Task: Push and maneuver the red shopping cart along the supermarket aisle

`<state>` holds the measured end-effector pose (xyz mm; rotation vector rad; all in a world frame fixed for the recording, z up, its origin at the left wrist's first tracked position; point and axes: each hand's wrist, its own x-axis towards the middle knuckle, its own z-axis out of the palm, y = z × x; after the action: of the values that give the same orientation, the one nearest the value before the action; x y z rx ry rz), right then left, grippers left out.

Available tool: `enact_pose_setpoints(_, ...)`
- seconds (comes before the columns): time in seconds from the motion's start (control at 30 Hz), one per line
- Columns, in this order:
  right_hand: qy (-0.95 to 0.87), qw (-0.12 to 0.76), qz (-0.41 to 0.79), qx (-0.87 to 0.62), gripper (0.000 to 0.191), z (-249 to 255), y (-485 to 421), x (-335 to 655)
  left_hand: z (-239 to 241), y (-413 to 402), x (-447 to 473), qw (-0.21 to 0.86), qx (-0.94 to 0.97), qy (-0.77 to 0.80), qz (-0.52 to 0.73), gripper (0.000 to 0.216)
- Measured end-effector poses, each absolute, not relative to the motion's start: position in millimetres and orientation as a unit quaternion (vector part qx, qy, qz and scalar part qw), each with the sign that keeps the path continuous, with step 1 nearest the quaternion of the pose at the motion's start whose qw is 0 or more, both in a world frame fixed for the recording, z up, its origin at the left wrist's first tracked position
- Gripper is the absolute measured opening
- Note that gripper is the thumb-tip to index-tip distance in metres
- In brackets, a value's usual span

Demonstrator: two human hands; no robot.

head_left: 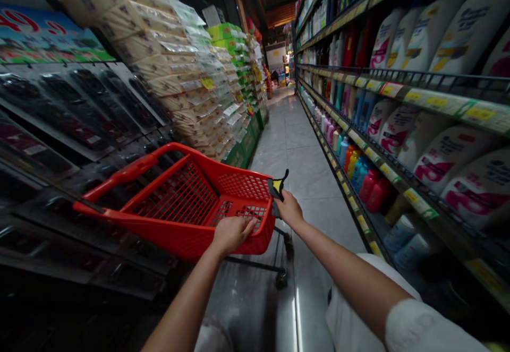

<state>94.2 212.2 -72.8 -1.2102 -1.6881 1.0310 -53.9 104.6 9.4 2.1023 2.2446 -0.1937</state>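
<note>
The place is a narrow supermarket aisle with a pale tiled floor [287, 145] that runs toward 12 o'clock, shiny and dim. At 3 o'clock stand long shelves [398, 89] full of refill pouches [446, 155] and coloured bottles [368, 185], with yellow price labels along the edges. At 9 o'clock dark packets [79, 108] hang on a display wall, and behind them, at about 11 o'clock, tissue packs [171, 76] are stacked high.

The red basket [191, 203] stands on the floor just in front of the person, a little toward 10 o'clock, on small wheels [282, 277]. It appears empty and leans to one side in the view.

The left hand [233, 232] lies on the near rim, its fingers folded over the mesh wall and closed on it; this hold seems to steady the basket and to stop it from swinging. The right hand [289, 209] is closed around the black and yellow handle [278, 186] at the near right corner, probably because a basket on wheels is steered from there. Both arms are stretched forward, so the basket is at arm's length.
</note>
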Motion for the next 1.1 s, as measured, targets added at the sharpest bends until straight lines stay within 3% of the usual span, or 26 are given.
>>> enact_pose_setpoints(0.13,-0.734,0.369,0.358,-0.444,0.029,-69.0,180.5,99.3,11.0,107.1,-52.8,0.031,0.675,0.736,-0.052,0.063)
enact_pose_setpoints(0.27,-0.716,0.397,0.411,-0.401,0.046,-85.0,156.4,102.3,13.2,108.7,-50.7,0.044,0.682,0.729,-0.038,0.055)
enact_pose_setpoints(0.43,-0.511,0.492,0.496,-0.501,0.034,-93.0,221.9,93.3,17.9,102.6,-46.1,0.06,0.689,0.721,-0.038,0.051)
enact_pose_setpoints(0.53,-0.432,0.512,0.573,-0.472,0.03,-88.4,256.5,87.6,17.8,100.4,-41.7,0.067,0.682,0.727,-0.036,0.051)
enact_pose_setpoints(0.83,-0.356,0.44,0.734,-0.376,0.025,-84.3,192.9,107.9,12.5,118.1,-34.2,0.05,0.674,0.736,-0.034,0.051)
enact_pose_setpoints(1.1,-0.308,0.5,0.689,-0.425,0.017,-65.7,241.5,99.4,11.3,111.1,-30.8,0.035,0.689,0.723,-0.044,0.054)
